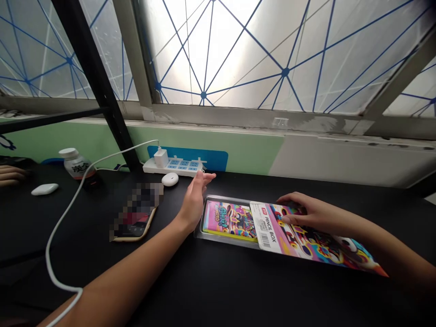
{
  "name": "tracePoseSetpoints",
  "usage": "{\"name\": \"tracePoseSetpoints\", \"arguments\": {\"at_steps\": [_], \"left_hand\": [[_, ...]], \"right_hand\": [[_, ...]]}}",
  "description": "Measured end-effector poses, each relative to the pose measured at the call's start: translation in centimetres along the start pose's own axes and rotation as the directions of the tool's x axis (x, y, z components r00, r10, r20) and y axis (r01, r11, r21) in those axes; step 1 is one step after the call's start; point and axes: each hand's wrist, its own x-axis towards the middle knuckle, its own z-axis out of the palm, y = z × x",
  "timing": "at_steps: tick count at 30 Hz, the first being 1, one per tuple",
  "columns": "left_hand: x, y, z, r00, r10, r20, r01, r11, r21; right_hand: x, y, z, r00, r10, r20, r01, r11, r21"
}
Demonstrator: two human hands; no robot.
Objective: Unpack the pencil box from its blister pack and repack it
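Head view: a pencil box (pixel 231 221) in clear packaging is seen lying flat on the black table (pixel 218 290), right of centre in the lower half of the frame, with a printed card sleeve (pixel 267 227) across its middle. The left hand (pixel 195 196) is held edge-on against the box's left end. Its grip is released, with the fingers straight and nothing enclosed. The right hand (pixel 306 213) is laid on top of the box toward its right part. Its grip is also released, the fingers spread flat rather than closed around anything.

A phone (pixel 136 220) lies just left of the left wrist. A small white oval case (pixel 170 179) and a power strip (pixel 173 166) are found beyond the fingertips, by the wall. A white cable (pixel 49 240) runs from the strip down to the lower left, where it passes under the left forearm. A bottle (pixel 76 164) and another person's hand (pixel 10 175) are seen at the left edge.

Since the box is only pressed and not clasped, it could probably be slid across the smooth table into the phone. The cable could also be snagged by the forearm and its charger tugged loose.
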Motion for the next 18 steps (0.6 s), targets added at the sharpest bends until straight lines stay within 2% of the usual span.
{"name": "tracePoseSetpoints", "arguments": {"at_steps": [4,8,11,13,15,18], "left_hand": [[0.0,0.0,0.1,1.0,-0.012,-0.021,0.009,0.992,-0.126],[0.1,0.1,0.1,0.999,-0.027,-0.027,0.024,0.992,-0.123],[0.3,0.3,0.0,1.0,0.004,-0.019,-0.005,0.997,-0.078],[0.5,0.4,-0.3,1.0,0.015,-0.007,-0.015,1.0,0.011],[0.7,0.4,-0.7,0.999,0.02,0.027,-0.025,0.978,0.206],[0.7,0.3,-1.2,0.991,0.03,0.134,-0.095,0.856,0.509]], "right_hand": [[1.5,-2.6,0.6,0.999,-0.031,0.01,0.031,0.998,-0.052],[3.9,-8.3,2.0,0.995,-0.092,0.032,0.096,0.987,-0.132],[5.5,-12.6,3.3,0.974,-0.226,0.015,0.224,0.948,-0.227],[5.9,-14.5,3.8,0.96,-0.28,-0.012,0.267,0.927,-0.264],[5.8,-15.2,4.0,0.948,-0.312,-0.07,0.279,0.913,-0.299],[4.4,-13.9,3.6,0.933,-0.332,-0.141,0.268,0.898,-0.348]]}}
